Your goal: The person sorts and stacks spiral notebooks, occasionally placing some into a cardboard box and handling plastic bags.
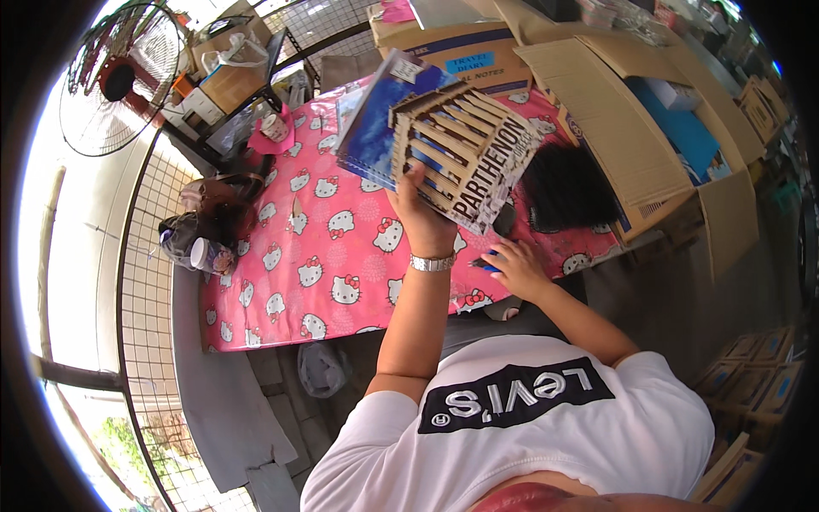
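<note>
My left hand (420,220) grips a notebook (461,154) by its near edge and holds it up over the table. Its cover shows a columned stone temple, and a blue sky-patterned cover (375,111) lies behind it at the left. A metal-band watch is on my left wrist. To the right, my right hand (519,266) is low at the near table edge, fingers curled about a slim blue pen-like thing (488,259), partly hidden. Just past that hand lies a mass of black strands (567,189).
A pink cartoon-cat cloth (341,256) covers the table. An open cardboard box (631,136) stands right, another box (495,77) behind. At left are a dark bag (226,200), a white-lidded container (212,256), a cup (274,128) and a fan (118,78).
</note>
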A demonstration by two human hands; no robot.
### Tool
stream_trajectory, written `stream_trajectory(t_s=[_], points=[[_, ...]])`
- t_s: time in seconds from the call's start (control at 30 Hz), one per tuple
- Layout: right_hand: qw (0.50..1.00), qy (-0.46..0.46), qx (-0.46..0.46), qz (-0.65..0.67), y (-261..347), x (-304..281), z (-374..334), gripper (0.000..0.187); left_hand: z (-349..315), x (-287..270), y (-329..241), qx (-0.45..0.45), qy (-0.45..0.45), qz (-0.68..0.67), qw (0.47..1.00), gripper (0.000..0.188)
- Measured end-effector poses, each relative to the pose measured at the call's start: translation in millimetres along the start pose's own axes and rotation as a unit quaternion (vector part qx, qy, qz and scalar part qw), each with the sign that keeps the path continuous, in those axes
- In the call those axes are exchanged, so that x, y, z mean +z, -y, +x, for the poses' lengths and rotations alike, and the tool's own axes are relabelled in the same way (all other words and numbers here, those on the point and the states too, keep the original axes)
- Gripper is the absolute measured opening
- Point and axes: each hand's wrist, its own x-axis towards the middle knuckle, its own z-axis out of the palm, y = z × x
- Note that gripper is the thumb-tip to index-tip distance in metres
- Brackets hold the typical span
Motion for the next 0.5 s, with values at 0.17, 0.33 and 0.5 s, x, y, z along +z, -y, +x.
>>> stream_trajectory(t_s=[0.17, 0.33, 0.5], points=[[0.999, 0.012, 0.035, -0.027, -33, -13, -31, 0.052, -12, 4, -5, 0.013, -0.026, 0.027, 0.999, 0.042], [0.999, 0.004, 0.011, -0.036, -58, -38, -21, 0.054, -14, -7, -2, 0.005, -0.030, 0.047, 0.998, 0.041], [0.996, -0.077, -0.054, -0.002, -70, -48, 26, 0.047, -19, -31, -21, -0.097, -0.036, 0.105, 0.989, 0.043]])
